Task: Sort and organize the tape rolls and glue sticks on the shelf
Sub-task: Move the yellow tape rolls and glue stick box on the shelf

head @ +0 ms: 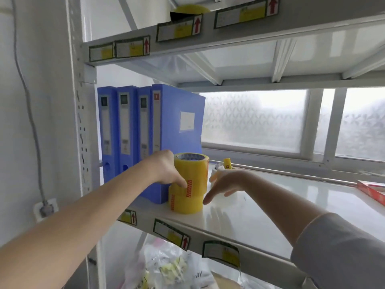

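Four blue file boxes [133, 130] are standing upright at the left end of the shelf [260, 209]. Just beside them, two yellow tape rolls [190, 184] are sitting stacked near the shelf's front edge, the upper one [192, 170] slightly askew on the lower one [187, 203]. Your left hand [166, 170] is making its grip on the upper roll, fingers curled against its side. Your right hand [225, 184] is hovering just right of the stack, fingers spread and relaxed, holding nothing. Behind it, a white cup [218, 174] is holding a yellow glue stick [227, 163]. Farther right, a red box [373, 192] is lying at the shelf's edge.
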